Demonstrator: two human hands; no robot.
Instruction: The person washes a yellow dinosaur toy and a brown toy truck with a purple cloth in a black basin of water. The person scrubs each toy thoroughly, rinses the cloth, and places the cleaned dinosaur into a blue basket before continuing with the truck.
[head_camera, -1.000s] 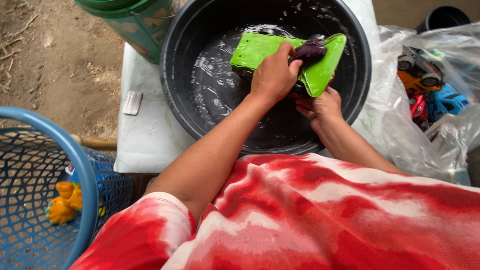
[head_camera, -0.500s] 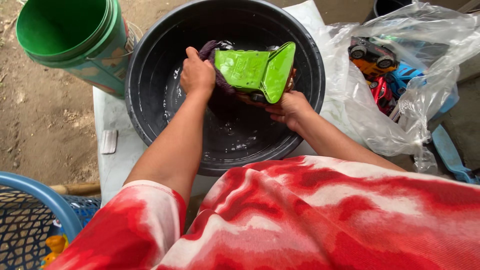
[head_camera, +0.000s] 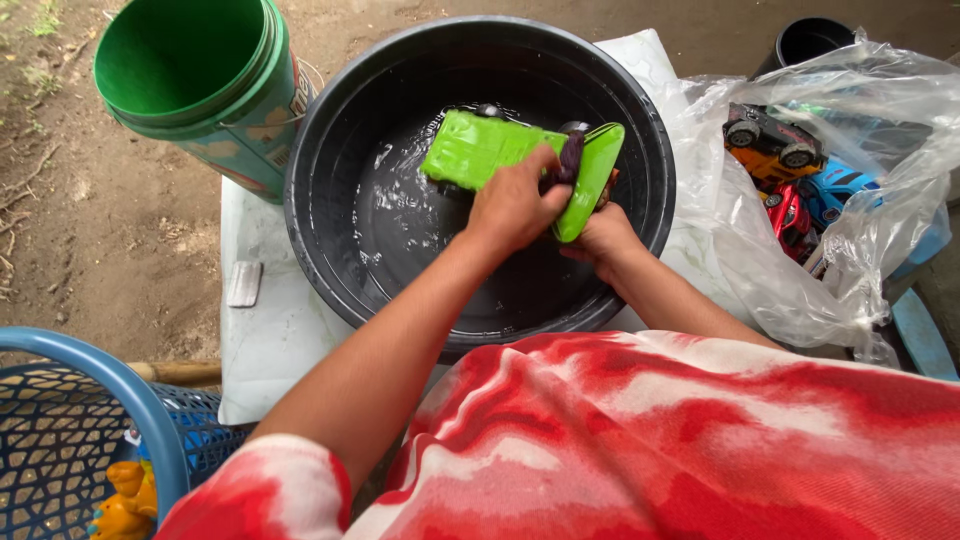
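A bright green toy vehicle (head_camera: 480, 150) lies tilted in a big black basin (head_camera: 330, 150) that holds shallow water. My left hand (head_camera: 515, 205) presses a dark purple cloth (head_camera: 570, 158) against the toy's top. Under the toy's right end, my right hand (head_camera: 600, 232) grips and steadies it. Small black wheels show at the toy's far edge.
A green bucket (head_camera: 195, 85) stands at the basin's upper left. A clear plastic bag (head_camera: 840, 230) with several toy cars (head_camera: 775, 145) lies at the right. A blue mesh basket (head_camera: 70, 440) with a yellow toy (head_camera: 125, 500) is at lower left. The basin rests on a white board (head_camera: 270, 340) over bare dirt.
My left hand has moved from the toy's left end across to its right part, rubbing with the cloth. The toy has turned flatter in the basin.
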